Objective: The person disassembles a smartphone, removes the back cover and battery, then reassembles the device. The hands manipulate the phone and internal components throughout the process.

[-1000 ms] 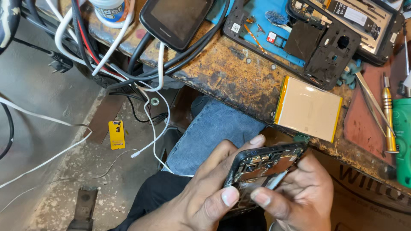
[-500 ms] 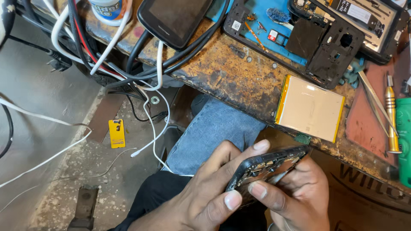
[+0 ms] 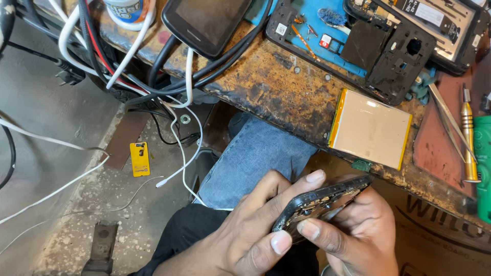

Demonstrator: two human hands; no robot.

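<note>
Rusty workbench, opened dark phone, seemingly gutted

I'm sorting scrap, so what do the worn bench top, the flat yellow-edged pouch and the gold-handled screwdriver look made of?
The worn bench top looks like rusted metal or badly worn coated board: brown, pitted, flaking patches. The flat yellow-edged pouch appears to be a foil-wrapped battery cell, matte beige with yellow tape edges. The gold-handled screwdriver seems metal, with a shiny gold sheen.
</note>
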